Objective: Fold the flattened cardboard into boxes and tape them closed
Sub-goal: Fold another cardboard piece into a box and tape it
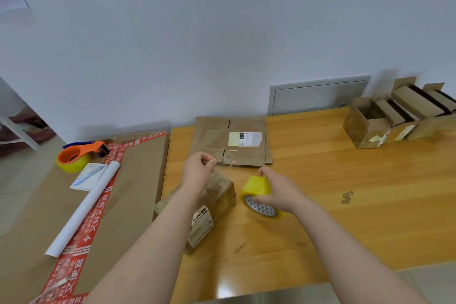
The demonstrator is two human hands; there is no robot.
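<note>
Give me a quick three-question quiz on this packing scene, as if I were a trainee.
1. Multiple choice: what does the right hand grip? A) the yellow tape roll B) a pair of scissors C) a hammer
2. True or false: the flattened cardboard lies beyond the small box, nearer the wall.
3. Fill in: the orange tape dispenser rests on a large cardboard box on the person's ____ side.
Key: 1 A; 2 true; 3 left.
</note>
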